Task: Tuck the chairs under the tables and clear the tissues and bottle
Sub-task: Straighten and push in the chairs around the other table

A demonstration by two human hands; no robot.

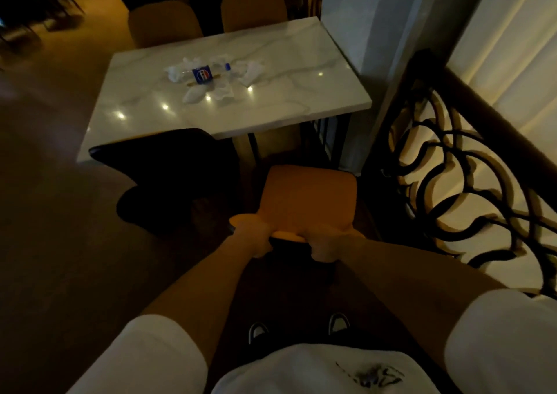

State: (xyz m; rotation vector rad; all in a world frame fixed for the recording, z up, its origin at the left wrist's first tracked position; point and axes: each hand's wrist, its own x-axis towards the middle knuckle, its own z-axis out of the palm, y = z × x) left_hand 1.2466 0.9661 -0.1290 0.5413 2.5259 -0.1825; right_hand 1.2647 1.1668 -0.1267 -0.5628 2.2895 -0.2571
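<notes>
A white marble bench (271, 92) stands ahead of you. A black chair (168, 179) sits at its near left edge, partly tucked under. An orange chair (307, 200) stands pulled out beyond the near right corner; your left grip (256, 238) and right grip (327, 247) both clasp its backrest top. A bottle (208, 72) lies mid-bench, crumpled tissues (223, 93) around it.

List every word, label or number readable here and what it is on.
Bottle label: blue with a round logo, too blurred to read.
Shirt print: dark scrawled mark, not legible.
Nothing else carries text.
</notes>
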